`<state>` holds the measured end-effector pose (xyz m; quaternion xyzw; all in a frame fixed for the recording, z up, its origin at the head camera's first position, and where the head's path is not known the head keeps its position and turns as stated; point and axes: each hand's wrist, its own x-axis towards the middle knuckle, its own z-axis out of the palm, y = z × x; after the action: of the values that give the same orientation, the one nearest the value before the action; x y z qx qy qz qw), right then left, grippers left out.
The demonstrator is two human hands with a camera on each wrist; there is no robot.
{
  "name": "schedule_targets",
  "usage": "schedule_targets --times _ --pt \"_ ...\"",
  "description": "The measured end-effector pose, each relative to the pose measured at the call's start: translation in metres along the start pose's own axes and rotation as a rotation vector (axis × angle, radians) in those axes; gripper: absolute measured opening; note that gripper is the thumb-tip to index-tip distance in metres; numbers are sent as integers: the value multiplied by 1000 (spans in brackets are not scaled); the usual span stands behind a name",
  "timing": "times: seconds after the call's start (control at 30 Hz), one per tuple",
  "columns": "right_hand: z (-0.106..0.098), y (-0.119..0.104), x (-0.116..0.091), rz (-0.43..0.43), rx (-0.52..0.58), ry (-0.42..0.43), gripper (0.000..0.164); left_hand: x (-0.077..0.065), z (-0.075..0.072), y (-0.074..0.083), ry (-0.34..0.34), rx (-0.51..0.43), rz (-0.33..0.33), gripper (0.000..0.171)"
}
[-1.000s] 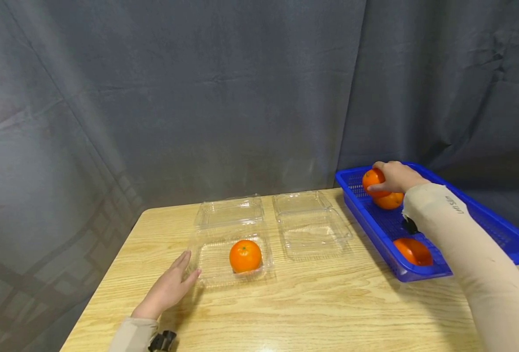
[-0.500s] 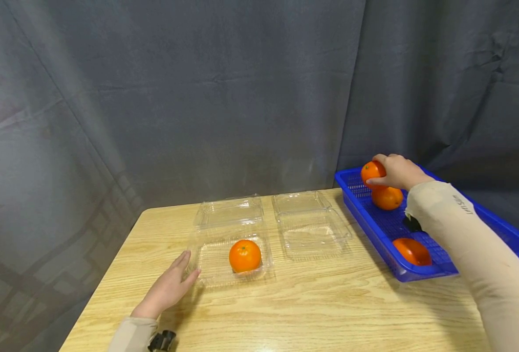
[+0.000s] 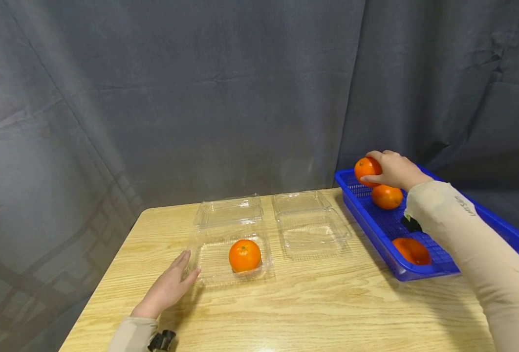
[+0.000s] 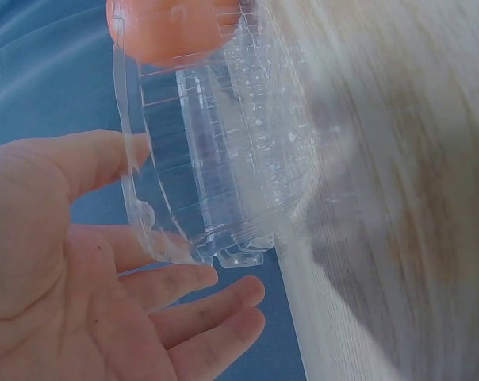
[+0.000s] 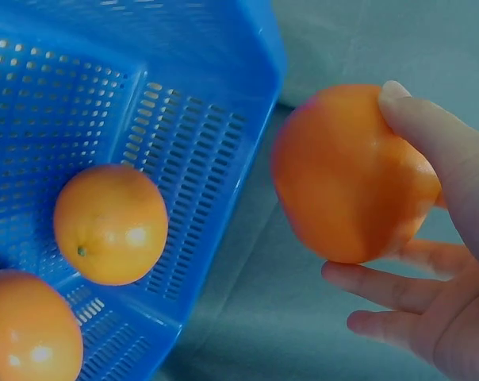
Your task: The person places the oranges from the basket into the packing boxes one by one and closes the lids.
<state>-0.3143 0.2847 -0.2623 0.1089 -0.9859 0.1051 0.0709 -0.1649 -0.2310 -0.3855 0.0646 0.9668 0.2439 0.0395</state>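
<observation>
My right hand (image 3: 397, 171) grips an orange (image 3: 367, 169) above the far end of a blue plastic basket (image 3: 367, 234). In the right wrist view, thumb and fingers wrap the held orange (image 5: 346, 175) outside the basket wall. Two oranges lie in the basket, one at the far end (image 3: 388, 197) and one at the near end (image 3: 412, 251). At the left, my left hand (image 3: 167, 288) has its fingers spread at the side of a clear hinged plastic container (image 3: 211, 256); the left wrist view shows the thumb at its wall. One orange (image 3: 245, 255) sits inside that container, whose lid lies back.
A second clear container (image 3: 308, 235), also opened out, stands between the first one and the basket. Both rest on a wooden table (image 3: 294, 308). A grey curtain (image 3: 242, 107) hangs behind the table's far edge.
My right hand has lifted the orange up and slightly left, away from the one below it in the basket. The left hand and both containers stay put.
</observation>
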Motion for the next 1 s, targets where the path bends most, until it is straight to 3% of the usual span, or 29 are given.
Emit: schedule_targets --times 1.0 --pt "1 -47 -4 -112 -3 68 66 0 1 -1 -3 -6 -7 68"
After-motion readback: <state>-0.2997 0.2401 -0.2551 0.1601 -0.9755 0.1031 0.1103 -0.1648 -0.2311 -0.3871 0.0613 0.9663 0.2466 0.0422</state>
